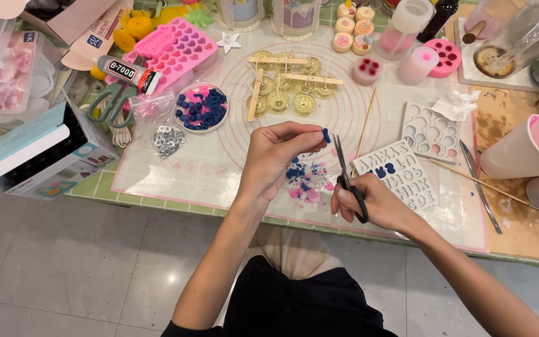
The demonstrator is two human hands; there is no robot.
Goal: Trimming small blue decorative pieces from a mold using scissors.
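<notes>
My left hand (pixel 277 156) pinches a small dark blue wax piece (pixel 325 135) between thumb and fingertips, held above the mat. My right hand (pixel 372 203) grips small black scissors (pixel 346 176), blades pointing up toward the blue piece, just to its right. Below the hands lies a scatter of blue and pink wax bits (pixel 304 181) on the translucent pink-ringed mat (pixel 176 171). A white letter mould (pixel 403 173) with two blue-filled cavities sits right of the scissors.
A round dish of blue and pink pieces (pixel 201 108), a pink heart mould (pixel 179 47), a glue tube (pixel 126 72), green scissors (pixel 112 103), small yellow candles with wooden sticks (pixel 288 84), a white shape mould (pixel 430 131), skewers, a metal blade (pixel 480 184), a pink-lined cup (pixel 528 150).
</notes>
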